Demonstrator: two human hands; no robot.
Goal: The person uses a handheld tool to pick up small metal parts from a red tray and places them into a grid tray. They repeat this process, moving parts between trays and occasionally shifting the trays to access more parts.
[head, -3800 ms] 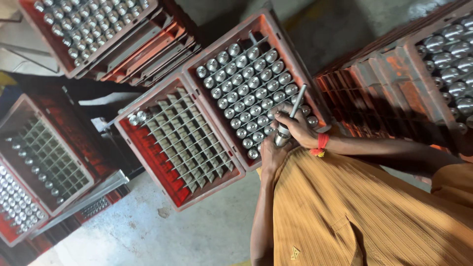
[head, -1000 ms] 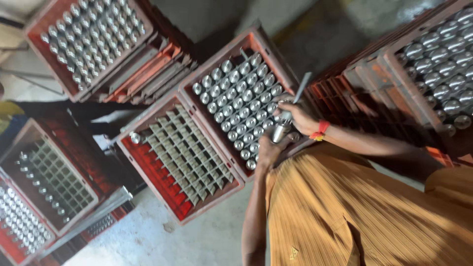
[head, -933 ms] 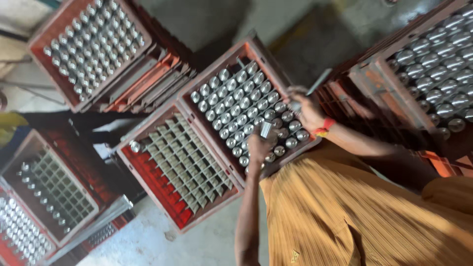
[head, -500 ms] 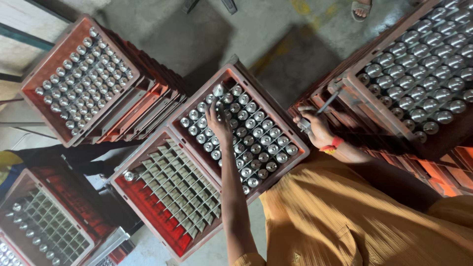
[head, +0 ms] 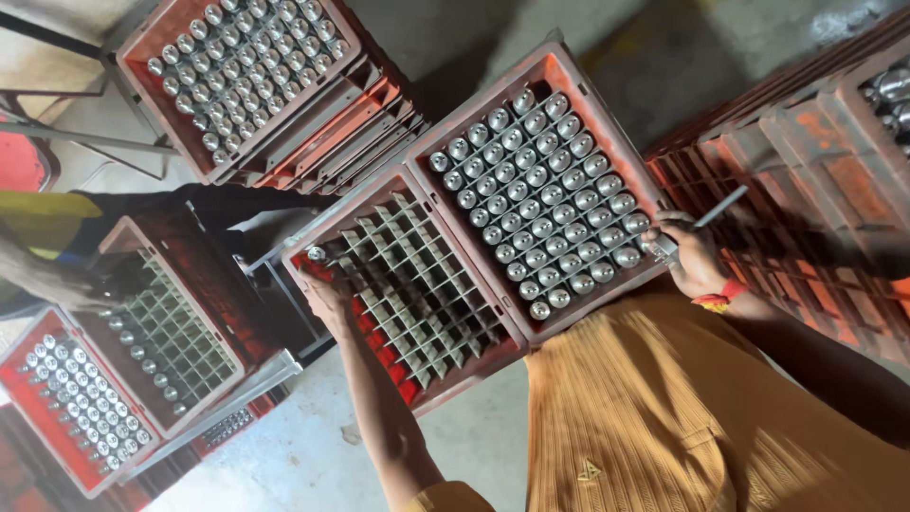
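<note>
At frame centre, the left hand (head: 327, 296) gripped the empty crate (head: 417, 284); the right hand (head: 690, 254) apparently clutched a metal rod (head: 720, 205).

Ribbed mustard shirt (head: 701, 417); red wristband (head: 722, 294)

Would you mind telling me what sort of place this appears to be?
Likely a factory or workshop floor: red crates with dividers holding rows of shiny metal cans, more crates stacked around, and bare concrete.

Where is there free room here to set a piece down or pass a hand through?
Free: the gridded crate under the left hand, nearly all cells empty; bare floor below it. Crowded: the full crate beside the right hand, nearly every cell taken.
</note>
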